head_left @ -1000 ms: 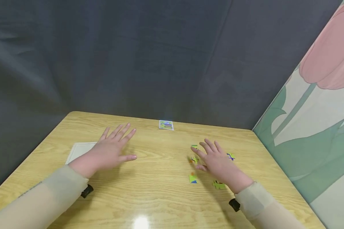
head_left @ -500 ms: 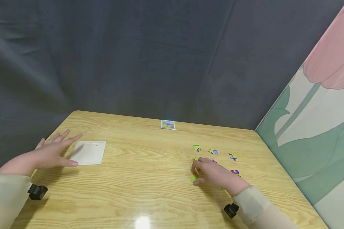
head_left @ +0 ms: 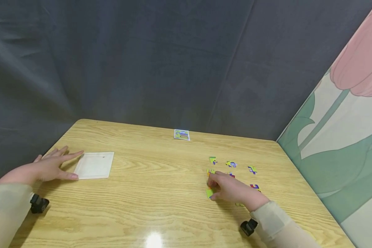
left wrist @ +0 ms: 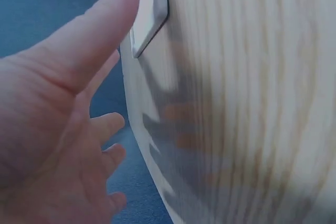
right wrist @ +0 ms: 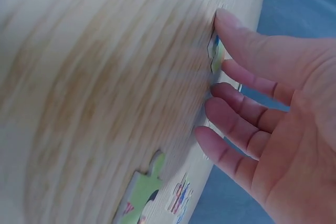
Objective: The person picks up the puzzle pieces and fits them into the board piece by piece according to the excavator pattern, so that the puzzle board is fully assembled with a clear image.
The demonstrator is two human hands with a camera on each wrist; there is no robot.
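My left hand [head_left: 49, 168] reaches to the left side of a shallow white tray [head_left: 95, 166], index finger and thumb spread at its edge. In the left wrist view the thumb [left wrist: 100, 30] overlaps the tray's corner [left wrist: 152, 17]. My right hand [head_left: 230, 187] has its thumb and index finger around a green jigsaw puzzle piece [head_left: 209, 193] lying on the table; its other fingers are curled. The right wrist view shows this piece [right wrist: 217, 59] partly hidden behind the thumb [right wrist: 247, 40]. Another puzzle piece [head_left: 210, 171] lies just beyond the index finger.
More jigsaw pieces lie scattered around the right hand, among them a green one [head_left: 213, 160], a blue-yellow one [head_left: 231, 164] and a red-blue one [head_left: 255, 187]. A small picture card [head_left: 182, 134] lies at the wooden table's [head_left: 155, 206] back edge, before a dark curtain [head_left: 142, 69].
My left hand has moved left, off the tray's top side to its left edge. The right hand has come down and its thumb and index finger have closed around the green puzzle piece.
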